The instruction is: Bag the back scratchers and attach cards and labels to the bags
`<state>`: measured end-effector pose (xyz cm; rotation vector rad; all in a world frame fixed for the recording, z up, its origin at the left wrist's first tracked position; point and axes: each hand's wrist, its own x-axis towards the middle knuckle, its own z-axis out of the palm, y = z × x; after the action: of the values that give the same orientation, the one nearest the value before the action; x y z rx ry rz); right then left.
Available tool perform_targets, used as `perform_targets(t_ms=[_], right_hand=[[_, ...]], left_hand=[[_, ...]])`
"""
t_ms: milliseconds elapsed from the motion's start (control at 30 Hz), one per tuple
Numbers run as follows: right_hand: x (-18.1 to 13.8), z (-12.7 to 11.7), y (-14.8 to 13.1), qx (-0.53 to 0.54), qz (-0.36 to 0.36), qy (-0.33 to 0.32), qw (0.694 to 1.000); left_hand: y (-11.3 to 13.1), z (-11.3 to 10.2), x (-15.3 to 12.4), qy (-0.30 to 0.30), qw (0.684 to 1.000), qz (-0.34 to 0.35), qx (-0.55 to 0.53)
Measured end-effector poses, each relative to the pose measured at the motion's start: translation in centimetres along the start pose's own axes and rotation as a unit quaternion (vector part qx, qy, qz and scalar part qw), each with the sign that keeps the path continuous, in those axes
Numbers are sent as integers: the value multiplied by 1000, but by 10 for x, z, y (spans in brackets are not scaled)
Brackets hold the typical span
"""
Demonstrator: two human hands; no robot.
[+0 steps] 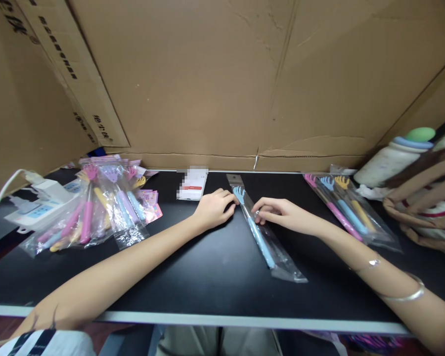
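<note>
A light blue back scratcher (260,241) with a claw-shaped head lies at a slant on the black table, inside a clear plastic bag (287,267). On its left, my left hand (217,208) rests with loosely bent fingers, the thumb and index tips slightly apart beside the claw head. I see nothing held in it. My right hand (273,211) is on the other side, thumb and fingers drawn together at the bag's right edge near the upper shaft. The exact contact of those fingertips is partly hidden.
Bagged back scratchers (113,198) are heaped at left beside a white power strip (40,212). A white box or card stack (195,184) lies at the back. Three more bagged scratchers (343,205), a bottle (391,160) and a brown bag (426,198) are at right. Cardboard (207,84) walls the back.
</note>
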<state>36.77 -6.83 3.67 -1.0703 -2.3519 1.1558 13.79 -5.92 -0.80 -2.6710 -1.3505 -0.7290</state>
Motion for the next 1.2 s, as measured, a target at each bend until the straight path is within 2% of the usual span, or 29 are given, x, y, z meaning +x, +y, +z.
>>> perform_targets(t_ms=[233,500,667,767,1000,1200], right_hand=[[1,17,-3,-76,-85,16,993],[7,22,7,-65,-80,80,991],[11,19,18,-139,-71,157,975],[13,13,25,-170,-71,176,967],[14,6,29,-107,-70,158,979],[13,13,32,30,-45,117,992]], left_hand=[[0,-1,1,2,1000,-20,-20],[-4,-1,2,-12,997,-26,-66],[-6,1,2,-18,996,9,-86],[-6,1,2,-25,994,30,-101],[-8,-2,1,-72,980,101,-155],[-6,-4,0,-53,973,139,-178]])
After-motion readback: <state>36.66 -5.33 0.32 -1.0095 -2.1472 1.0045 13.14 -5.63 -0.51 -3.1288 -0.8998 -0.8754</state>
